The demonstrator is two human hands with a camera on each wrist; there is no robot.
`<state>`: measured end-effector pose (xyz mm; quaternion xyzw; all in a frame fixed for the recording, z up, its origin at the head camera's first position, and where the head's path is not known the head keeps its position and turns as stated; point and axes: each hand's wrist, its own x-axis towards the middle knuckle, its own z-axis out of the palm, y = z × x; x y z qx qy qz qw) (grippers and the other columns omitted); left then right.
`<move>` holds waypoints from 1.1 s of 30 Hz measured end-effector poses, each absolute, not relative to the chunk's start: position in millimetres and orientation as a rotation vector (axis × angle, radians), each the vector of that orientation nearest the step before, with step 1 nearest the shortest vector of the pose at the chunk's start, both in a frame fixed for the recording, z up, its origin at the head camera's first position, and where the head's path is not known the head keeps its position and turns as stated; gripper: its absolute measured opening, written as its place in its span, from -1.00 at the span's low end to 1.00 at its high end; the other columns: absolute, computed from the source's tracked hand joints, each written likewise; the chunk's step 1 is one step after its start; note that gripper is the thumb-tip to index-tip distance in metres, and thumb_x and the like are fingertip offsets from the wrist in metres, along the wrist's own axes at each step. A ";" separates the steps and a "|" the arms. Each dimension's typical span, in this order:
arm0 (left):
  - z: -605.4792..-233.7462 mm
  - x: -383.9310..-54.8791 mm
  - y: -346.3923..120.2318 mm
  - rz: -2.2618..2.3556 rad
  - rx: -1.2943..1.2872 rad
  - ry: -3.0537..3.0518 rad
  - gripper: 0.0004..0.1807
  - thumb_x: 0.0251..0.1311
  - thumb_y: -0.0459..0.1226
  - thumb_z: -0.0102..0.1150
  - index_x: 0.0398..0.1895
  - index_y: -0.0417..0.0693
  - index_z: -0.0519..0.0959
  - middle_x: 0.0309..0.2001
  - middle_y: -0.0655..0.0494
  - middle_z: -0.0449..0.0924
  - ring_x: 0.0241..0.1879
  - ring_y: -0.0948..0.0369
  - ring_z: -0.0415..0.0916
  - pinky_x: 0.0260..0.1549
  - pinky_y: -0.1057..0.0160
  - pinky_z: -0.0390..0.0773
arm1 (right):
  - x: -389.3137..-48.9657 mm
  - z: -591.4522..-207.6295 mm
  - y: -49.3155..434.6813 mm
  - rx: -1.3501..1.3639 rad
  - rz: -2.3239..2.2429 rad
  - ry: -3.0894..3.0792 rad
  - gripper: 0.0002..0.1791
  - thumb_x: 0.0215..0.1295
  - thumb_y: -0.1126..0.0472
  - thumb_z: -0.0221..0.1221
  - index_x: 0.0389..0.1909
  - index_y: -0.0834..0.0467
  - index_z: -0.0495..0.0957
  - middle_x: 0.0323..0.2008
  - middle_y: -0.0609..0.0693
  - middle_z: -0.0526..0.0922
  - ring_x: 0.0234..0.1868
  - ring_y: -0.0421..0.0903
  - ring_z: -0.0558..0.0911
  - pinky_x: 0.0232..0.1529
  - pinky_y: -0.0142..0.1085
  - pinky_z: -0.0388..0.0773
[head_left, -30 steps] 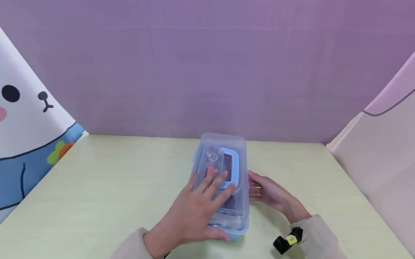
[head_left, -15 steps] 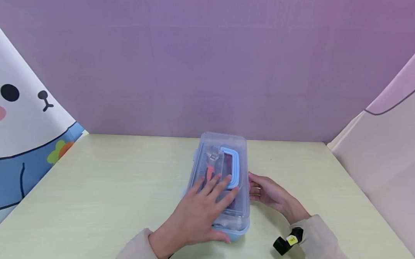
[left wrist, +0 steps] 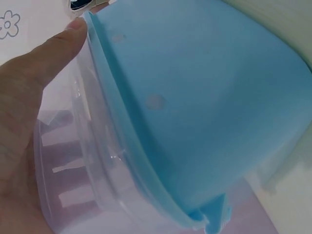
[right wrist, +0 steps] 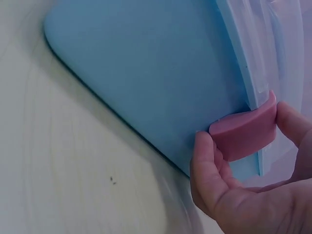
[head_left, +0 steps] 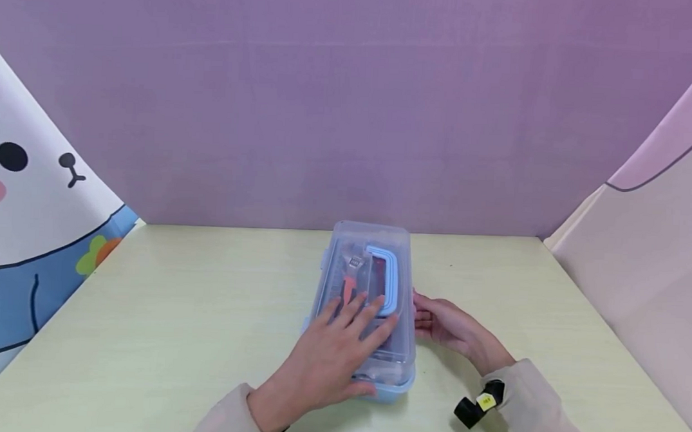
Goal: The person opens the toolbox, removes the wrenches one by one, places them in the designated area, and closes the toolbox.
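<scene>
A plastic storage box with a clear lid (head_left: 374, 236) and a light blue base (left wrist: 204, 87) stands on the table. My left hand (head_left: 324, 366) rests on the near part of the lid, fingers spread and straight, its thumb reaching to the blue rim. Through the lid shows an adjustable wrench (head_left: 350, 284) with a red handle. A light blue carrying handle (head_left: 394, 279) lies folded flat on top. At the box's right side, my right hand (head_left: 451, 324) pinches a pink latch (right wrist: 243, 129) between thumb and fingers, at the seam of lid and base.
The pale wooden table (head_left: 203, 300) extends on both sides of the box. A purple cloth wall (head_left: 350, 113) rises behind it, and printed cartoon cloths (head_left: 38, 228) flank the table. A black wrist camera (head_left: 471, 410) sits at the right sleeve.
My left hand has slid a little along the lid toward the near right, uncovering more of the wrench. The right hand keeps nearly the same place at the box's side.
</scene>
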<state>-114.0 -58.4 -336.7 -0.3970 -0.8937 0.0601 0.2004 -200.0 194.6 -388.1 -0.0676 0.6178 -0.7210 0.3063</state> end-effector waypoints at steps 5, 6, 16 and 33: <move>-337.5 -112.9 -56.7 0.168 -1.109 -2.490 0.09 -0.17 0.42 0.19 0.43 0.14 0.17 0.39 0.07 0.24 0.36 0.06 0.23 0.22 -0.06 0.41 | -199.9 -389.3 195.6 -0.169 -1.901 1.632 -0.62 0.46 -0.04 -0.04 -0.41 0.02 0.64 -0.41 -0.14 0.71 -0.28 -0.23 0.65 -0.12 -0.39 0.65; -337.5 -112.7 -56.3 0.169 -1.108 -2.486 0.09 -0.17 0.42 0.20 0.43 0.13 0.17 0.39 0.07 0.25 0.36 0.06 0.23 0.23 -0.06 0.40 | -200.0 -389.3 195.6 -0.170 -1.901 1.634 -0.62 0.47 -0.04 -0.05 -0.41 0.02 0.64 -0.41 -0.14 0.71 -0.28 -0.23 0.65 -0.13 -0.39 0.65; -338.0 -114.2 -52.9 0.169 -1.121 -2.461 0.08 -0.17 0.40 0.22 0.41 0.10 0.19 0.37 0.07 0.28 0.36 0.07 0.25 0.27 -0.04 0.35 | -198.0 -389.9 198.8 -0.170 -1.903 1.654 -0.60 0.48 -0.08 -0.09 -0.36 0.03 0.61 -0.37 -0.11 0.70 -0.28 -0.21 0.65 -0.13 -0.40 0.64; -340.6 -115.5 -62.4 0.145 -1.114 -2.528 0.03 -0.08 0.36 0.20 0.42 0.07 0.17 0.39 0.04 0.27 0.37 0.04 0.23 0.29 -0.08 0.33 | -200.5 -374.2 190.8 -0.083 -1.795 1.826 -0.63 0.43 -0.02 -0.02 -0.44 0.06 0.63 -0.48 -0.13 0.68 -0.39 -0.25 0.64 -0.20 -0.41 0.66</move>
